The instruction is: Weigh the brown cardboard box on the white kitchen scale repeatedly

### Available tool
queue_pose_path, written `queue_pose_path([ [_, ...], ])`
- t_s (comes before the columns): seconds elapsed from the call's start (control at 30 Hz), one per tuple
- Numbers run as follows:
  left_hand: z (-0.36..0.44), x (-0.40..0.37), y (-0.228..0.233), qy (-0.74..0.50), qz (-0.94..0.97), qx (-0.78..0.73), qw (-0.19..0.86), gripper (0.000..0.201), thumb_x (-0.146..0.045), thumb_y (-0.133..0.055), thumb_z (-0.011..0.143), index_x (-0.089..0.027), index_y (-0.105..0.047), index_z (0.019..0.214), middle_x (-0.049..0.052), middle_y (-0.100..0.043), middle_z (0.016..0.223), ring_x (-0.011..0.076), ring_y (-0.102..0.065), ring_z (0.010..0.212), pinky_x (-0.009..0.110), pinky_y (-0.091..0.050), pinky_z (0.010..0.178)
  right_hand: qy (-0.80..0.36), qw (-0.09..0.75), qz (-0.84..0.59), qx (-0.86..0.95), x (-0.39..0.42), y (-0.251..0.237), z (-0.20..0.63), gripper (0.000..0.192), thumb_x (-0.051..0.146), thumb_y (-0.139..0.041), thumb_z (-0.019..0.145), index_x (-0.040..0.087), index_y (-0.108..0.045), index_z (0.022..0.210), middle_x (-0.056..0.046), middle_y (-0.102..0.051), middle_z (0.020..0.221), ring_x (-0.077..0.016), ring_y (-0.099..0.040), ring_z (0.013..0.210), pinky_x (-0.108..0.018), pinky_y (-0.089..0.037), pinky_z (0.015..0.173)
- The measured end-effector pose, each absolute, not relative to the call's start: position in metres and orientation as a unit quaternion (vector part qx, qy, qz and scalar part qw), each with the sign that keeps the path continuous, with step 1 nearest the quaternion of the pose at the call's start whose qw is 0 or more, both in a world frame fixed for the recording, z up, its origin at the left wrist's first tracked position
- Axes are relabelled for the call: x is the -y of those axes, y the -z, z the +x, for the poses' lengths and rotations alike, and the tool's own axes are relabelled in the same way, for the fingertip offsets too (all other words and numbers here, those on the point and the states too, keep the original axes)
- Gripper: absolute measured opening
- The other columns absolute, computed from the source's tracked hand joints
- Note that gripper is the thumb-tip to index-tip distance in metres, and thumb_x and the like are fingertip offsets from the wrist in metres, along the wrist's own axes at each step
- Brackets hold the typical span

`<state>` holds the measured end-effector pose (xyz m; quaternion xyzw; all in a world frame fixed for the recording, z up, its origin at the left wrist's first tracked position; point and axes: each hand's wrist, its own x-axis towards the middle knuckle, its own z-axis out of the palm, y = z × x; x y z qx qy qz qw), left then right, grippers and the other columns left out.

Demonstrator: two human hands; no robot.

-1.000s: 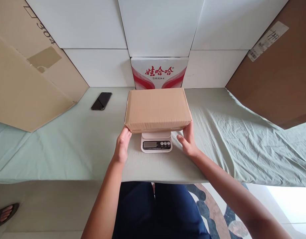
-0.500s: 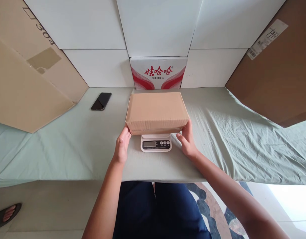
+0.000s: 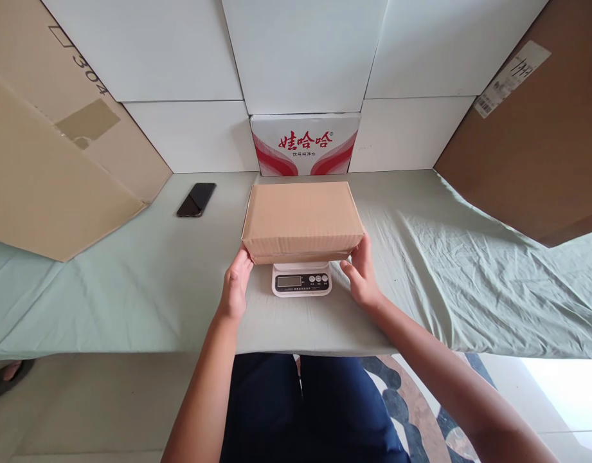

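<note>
Right, starting closest in: dark trousers [image 3: 305, 411] at the near edge of the table [image 3: 132, 296], under a pale green sheet, both forearms reaching over it. Left hand [image 3: 235, 289] up at the near left corner of the cardboard box [image 3: 303, 218], fingers curled and pressed to the corner, gripping it. Right hand [image 3: 362, 278] mirroring at the near right corner, fingers wrapped on the side wall, thumb toward the front, grasping the box too. Between the two wrists, the small white kitchen scale [image 3: 301, 281], display and buttons facing this way, reading too small to make out. Box sitting over the scale's platform, overhanging it on both sides and hiding the far part; cannot tell whether resting fully or partly carried. Best handled level and centred over the platform, no corner touching the sheet, and no downward pressure from either hand, lest the reading go false. Worth easing both grips off evenly so nothing tips, and leaving the display uncovered by the front edge. Further back, to the left, a dark phone [image 3: 196, 199] lying flat, well apart. Behind the box, a red-and-white carton [image 3: 305, 145] against white wall panels [image 3: 305, 51], with big brown cardboard sheets [image 3: 45, 167] leaning in at both sides.
</note>
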<state>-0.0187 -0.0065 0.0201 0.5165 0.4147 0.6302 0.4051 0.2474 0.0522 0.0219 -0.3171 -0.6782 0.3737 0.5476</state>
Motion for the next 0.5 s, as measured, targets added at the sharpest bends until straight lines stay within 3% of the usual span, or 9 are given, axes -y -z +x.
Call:
queue_pose_path([
  [0.3, -0.018, 0.011, -0.019, -0.633, 0.512, -0.417, 0.404, 0.097, -0.088, -0.042, 0.083, -0.024, -0.048, 0.156, 0.013, -0.042, 0.166, 0.0394, -0.03, 0.158, 0.055, -0.024, 0.129, -0.368, 0.559, -0.317, 0.672, -0.05, -0.016, 0.247, 0.073, 0.055, -0.056, 0.095, 0.04, -0.026, 0.16, -0.006, -0.037, 0.164, -0.0344, -0.044, 0.147, -0.062, -0.041, 0.119],
  [0.5, -0.033, 0.005, -0.015, -0.713, 0.464, -0.402, 0.34, 0.078, -0.081, -0.035, 0.092, -0.035, -0.051, 0.153, 0.0, -0.031, 0.172, 0.0272, -0.018, 0.163, 0.044, -0.018, 0.133, -0.381, 0.638, -0.36, 0.565, -0.067, -0.008, 0.258, 0.068, 0.054, -0.056, 0.091, 0.043, -0.034, 0.154, -0.004, -0.038, 0.163, -0.0342, -0.038, 0.155, -0.063, -0.029, 0.126],
])
